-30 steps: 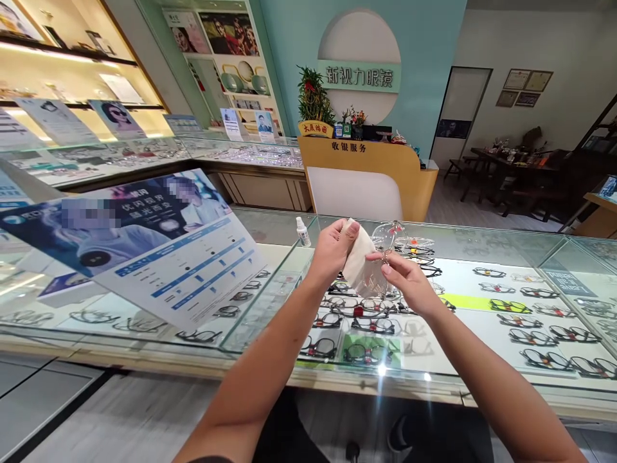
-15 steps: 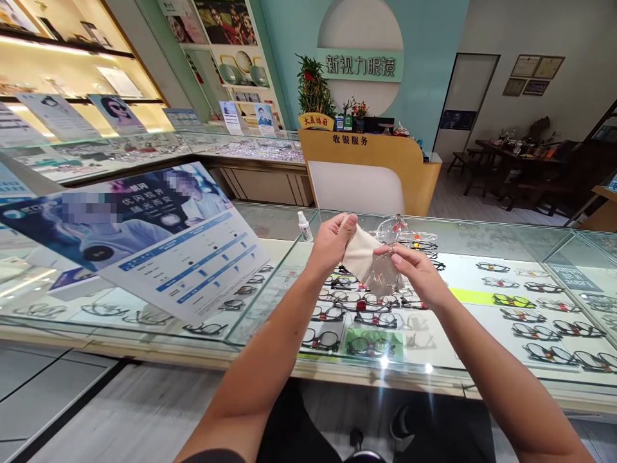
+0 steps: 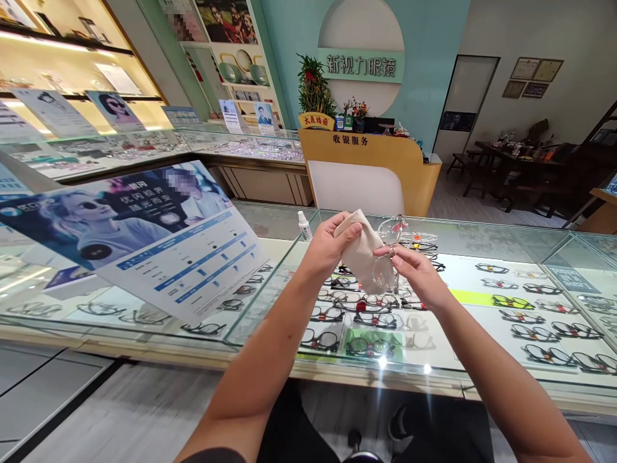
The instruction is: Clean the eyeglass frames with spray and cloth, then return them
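My left hand pinches a cream cleaning cloth between thumb and fingers, and the cloth hangs down to the right. A pair of eyeglasses with clear round lenses is held on end by my right hand, which grips it near the bridge. One lens is above my right fingers and the other below. The cloth's hanging part lies against or just behind the lower lens; I cannot tell which. Both hands are over the glass display case.
A small white spray bottle stands on the glass, left of my hands. Further left a printed price board leans over the counter. Rows of eyeglass frames lie inside the case. Beyond it are a white chair back and a wooden cashier desk.
The cloth has shifted: its top edge now stands up above my left thumb, and it covers less of the lower lens. My right hand and the eyeglasses have hardly moved.
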Tool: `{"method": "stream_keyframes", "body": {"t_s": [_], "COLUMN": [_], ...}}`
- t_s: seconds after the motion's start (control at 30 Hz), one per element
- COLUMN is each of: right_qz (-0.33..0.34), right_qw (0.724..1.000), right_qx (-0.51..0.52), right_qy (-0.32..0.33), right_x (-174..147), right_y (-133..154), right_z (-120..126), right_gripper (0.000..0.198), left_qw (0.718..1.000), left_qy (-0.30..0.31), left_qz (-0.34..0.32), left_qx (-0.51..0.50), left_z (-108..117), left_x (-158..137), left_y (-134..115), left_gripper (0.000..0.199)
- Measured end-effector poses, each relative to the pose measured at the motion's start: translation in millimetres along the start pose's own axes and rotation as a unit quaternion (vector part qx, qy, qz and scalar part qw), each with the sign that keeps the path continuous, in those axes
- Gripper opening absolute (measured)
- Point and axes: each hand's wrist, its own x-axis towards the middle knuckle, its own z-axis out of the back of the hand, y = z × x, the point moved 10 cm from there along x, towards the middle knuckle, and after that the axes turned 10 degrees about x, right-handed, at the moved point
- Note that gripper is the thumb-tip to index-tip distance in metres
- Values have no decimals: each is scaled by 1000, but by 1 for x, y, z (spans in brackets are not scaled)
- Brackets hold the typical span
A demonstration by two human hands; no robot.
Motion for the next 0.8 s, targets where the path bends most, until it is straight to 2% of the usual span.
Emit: {"method": "stream_keyframes", "body": {"t_s": [0.1, 0.23, 0.43, 0.8], "right_qz": [55, 117, 113, 138], "right_qw": [998, 993, 993, 990], "right_qx": [-17, -10, -31, 16], "right_qy": [-2, 9, 4, -7], "right_x": [-4, -12, -16, -17], "right_y": [17, 33, 36, 39], "right_z": [-5, -15, -20, -19], "right_gripper": [49, 43, 45, 34], "left_qw": [1000, 998, 994, 993], "left_qy": [0, 12, 28, 68], "left_qz": [-3, -42, -74, -24], "left_qx": [-6, 35, 78, 92], "left_z": [-5, -14, -21, -21], "left_x": [-5, -13, -20, -21], "left_y": [-8, -22, -33, -30], "left_gripper": [69, 62, 51, 51]}}
